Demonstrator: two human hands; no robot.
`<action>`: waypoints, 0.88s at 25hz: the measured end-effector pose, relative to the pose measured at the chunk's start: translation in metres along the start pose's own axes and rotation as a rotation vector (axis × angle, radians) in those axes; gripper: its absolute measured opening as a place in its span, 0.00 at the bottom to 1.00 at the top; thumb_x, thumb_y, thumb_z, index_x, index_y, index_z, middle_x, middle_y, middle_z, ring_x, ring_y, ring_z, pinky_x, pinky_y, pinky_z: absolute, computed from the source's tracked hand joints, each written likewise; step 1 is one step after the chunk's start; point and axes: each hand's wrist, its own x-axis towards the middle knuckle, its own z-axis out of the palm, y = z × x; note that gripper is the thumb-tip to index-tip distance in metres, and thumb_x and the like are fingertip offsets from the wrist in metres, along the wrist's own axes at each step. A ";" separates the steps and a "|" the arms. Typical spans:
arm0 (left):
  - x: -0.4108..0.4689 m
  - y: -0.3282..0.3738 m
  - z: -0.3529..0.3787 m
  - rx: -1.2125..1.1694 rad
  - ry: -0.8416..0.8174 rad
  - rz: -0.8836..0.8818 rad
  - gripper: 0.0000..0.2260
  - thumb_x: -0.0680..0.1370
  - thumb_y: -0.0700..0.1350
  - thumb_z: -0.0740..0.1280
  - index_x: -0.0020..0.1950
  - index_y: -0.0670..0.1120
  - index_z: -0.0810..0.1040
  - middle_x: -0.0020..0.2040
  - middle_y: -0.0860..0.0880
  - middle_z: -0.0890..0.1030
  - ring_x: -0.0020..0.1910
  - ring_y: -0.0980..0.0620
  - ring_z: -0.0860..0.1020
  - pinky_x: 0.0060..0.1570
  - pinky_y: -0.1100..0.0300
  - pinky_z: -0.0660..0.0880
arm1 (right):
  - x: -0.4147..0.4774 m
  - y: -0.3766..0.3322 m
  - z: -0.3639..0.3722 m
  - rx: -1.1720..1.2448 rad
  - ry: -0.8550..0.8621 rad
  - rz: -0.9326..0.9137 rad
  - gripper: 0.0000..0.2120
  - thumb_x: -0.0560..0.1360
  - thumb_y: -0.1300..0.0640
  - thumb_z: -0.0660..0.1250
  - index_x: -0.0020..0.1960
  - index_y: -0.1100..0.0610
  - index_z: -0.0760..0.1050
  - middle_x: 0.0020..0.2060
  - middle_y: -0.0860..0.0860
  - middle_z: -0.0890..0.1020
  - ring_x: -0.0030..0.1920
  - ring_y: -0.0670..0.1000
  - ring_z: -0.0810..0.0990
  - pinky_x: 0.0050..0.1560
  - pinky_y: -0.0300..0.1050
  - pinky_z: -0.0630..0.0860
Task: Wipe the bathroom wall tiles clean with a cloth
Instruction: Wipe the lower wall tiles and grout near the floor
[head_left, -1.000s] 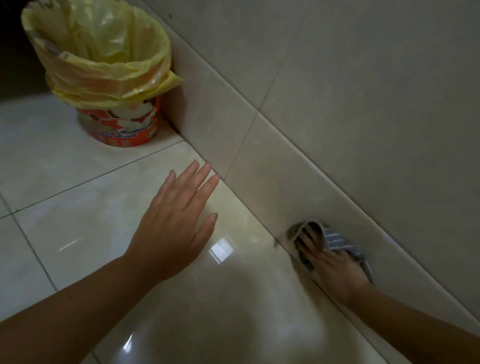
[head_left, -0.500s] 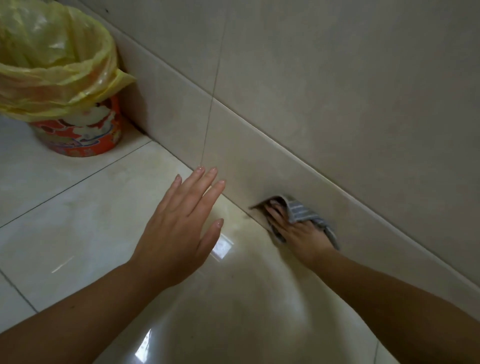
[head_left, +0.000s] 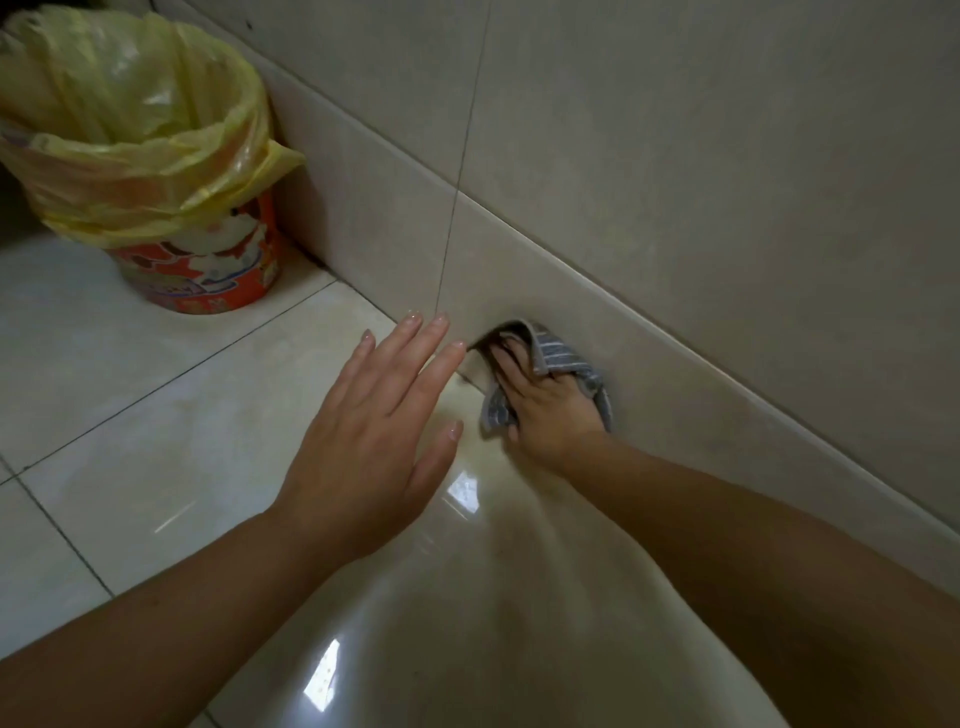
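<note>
- A small grey striped fabric cloth (head_left: 560, 354) is pressed against the lowest row of the matt beige ceramic wall tiles (head_left: 675, 182), well to the right of the round orange printed waste bin (head_left: 208, 265) and at about the same height as the bin's base.
- The cloth is held to the tile by the right hand (head_left: 550, 415), with its fingers (head_left: 511, 364) extended and flat rather than curled. One fold of the cloth is draped over the back of the fingers, and another bunch is seen beside the thumb, on the side facing the bin.
- Whether the thumb pinches that bunch cannot be told.
- The left hand (head_left: 374, 441) is held open, with straight fingers close together and the thumb apart, and nothing is held in it. It is placed between the bin and the cloth, nearer the cloth, with its fingertips just beside the cloth's bin-side edge.
- Whether the left palm touches the glossy cream tiled floor (head_left: 156, 415) or hovers over it cannot be told.
- The bin is lined with a crumpled translucent yellow plastic bag (head_left: 130, 119), folded out over the rim. The bin is stood on the floor, close against the wall.
- A thin dark vertical grout line (head_left: 457, 182) is seen in the wall to the right of the bin, ending just above the left fingertips.
</note>
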 end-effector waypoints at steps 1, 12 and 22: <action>-0.001 -0.004 0.000 0.005 -0.006 -0.008 0.26 0.82 0.52 0.54 0.79 0.45 0.61 0.79 0.45 0.61 0.80 0.49 0.54 0.78 0.50 0.50 | 0.009 -0.007 0.003 0.008 -0.029 0.019 0.40 0.79 0.52 0.57 0.78 0.60 0.32 0.79 0.59 0.45 0.76 0.56 0.58 0.76 0.52 0.55; 0.009 0.036 0.012 -0.072 0.002 0.006 0.26 0.81 0.53 0.54 0.78 0.44 0.62 0.79 0.45 0.62 0.79 0.48 0.56 0.77 0.49 0.52 | -0.129 0.062 0.021 -0.083 0.120 0.021 0.22 0.76 0.58 0.52 0.65 0.63 0.76 0.52 0.62 0.83 0.36 0.51 0.84 0.31 0.38 0.76; 0.023 0.089 0.021 -0.109 0.017 0.123 0.26 0.81 0.52 0.55 0.78 0.43 0.63 0.79 0.45 0.62 0.79 0.48 0.56 0.77 0.47 0.53 | -0.144 0.077 -0.002 -0.112 0.233 0.056 0.26 0.69 0.63 0.52 0.62 0.60 0.79 0.63 0.57 0.79 0.66 0.60 0.74 0.52 0.56 0.79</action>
